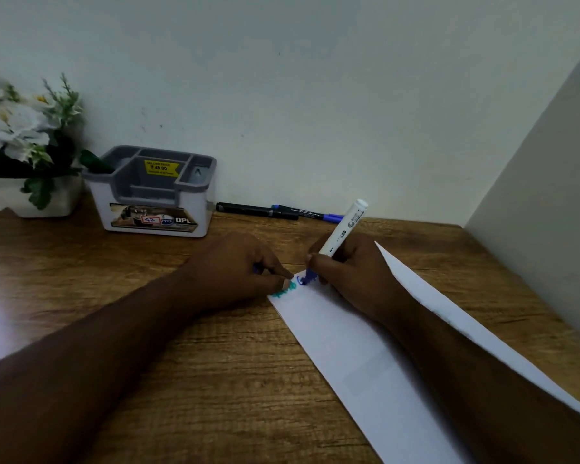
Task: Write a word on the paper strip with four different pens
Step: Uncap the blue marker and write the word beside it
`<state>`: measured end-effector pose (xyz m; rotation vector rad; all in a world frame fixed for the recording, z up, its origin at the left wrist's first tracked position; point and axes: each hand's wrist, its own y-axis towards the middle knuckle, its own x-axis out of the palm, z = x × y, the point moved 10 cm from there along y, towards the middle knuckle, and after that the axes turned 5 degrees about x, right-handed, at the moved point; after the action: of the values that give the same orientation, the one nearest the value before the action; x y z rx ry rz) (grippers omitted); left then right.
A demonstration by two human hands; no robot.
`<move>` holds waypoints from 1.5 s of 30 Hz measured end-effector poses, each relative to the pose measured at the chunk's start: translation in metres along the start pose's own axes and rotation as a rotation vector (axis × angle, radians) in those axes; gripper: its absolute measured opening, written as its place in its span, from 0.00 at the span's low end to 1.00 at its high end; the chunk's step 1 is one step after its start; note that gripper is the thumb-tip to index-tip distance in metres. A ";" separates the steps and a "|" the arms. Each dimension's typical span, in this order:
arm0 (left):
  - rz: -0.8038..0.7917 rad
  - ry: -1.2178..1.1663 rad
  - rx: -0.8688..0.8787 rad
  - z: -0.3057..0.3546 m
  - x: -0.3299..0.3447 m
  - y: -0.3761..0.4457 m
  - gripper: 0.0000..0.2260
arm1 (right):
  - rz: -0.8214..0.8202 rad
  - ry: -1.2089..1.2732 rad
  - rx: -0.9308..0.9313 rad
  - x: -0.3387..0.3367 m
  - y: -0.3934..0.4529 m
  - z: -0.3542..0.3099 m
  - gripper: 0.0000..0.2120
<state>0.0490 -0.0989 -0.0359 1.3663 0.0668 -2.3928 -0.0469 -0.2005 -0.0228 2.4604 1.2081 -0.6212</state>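
Left to right: our left hand (245,266) has its fingertips on the strip (365,349) at its far corner, with something blue tucked under the fingers, maybe a cap. The strip's thin and floppy so it'd slide on the worktop (181,346); best pinned near the writing. Our right hand (345,272) pinches the marker (344,229) low down, tip on the strip beside the green word.

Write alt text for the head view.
The right hand writes blue marks with a white marker on a paper strip beside green writing, while the left hand pins its end. Behind: two pens, a grey organiser.
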 end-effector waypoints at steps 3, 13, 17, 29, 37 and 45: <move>0.003 -0.008 0.006 0.000 0.000 0.001 0.10 | 0.063 -0.046 -0.017 -0.006 0.001 0.002 0.05; 0.001 0.001 0.000 -0.003 0.001 0.001 0.10 | 0.242 0.236 0.160 -0.027 0.005 0.022 0.04; 0.006 0.002 0.003 -0.003 0.001 0.001 0.10 | 0.215 0.190 0.146 -0.023 0.007 0.021 0.03; 0.040 -0.218 -0.047 -0.003 -0.002 -0.006 0.20 | 0.227 0.455 0.132 -0.031 0.007 0.019 0.07; 0.317 -0.859 -0.159 -0.015 -0.021 -0.006 0.17 | 0.078 0.700 -0.015 -0.037 0.002 -0.008 0.06; 0.269 -1.130 -0.206 -0.014 -0.007 -0.006 0.19 | -0.037 0.362 -0.298 -0.013 -0.021 -0.051 0.07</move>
<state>0.0618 -0.0883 -0.0382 -0.1707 -0.1605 -2.4643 -0.0587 -0.1733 0.0254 2.3568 1.3631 0.0068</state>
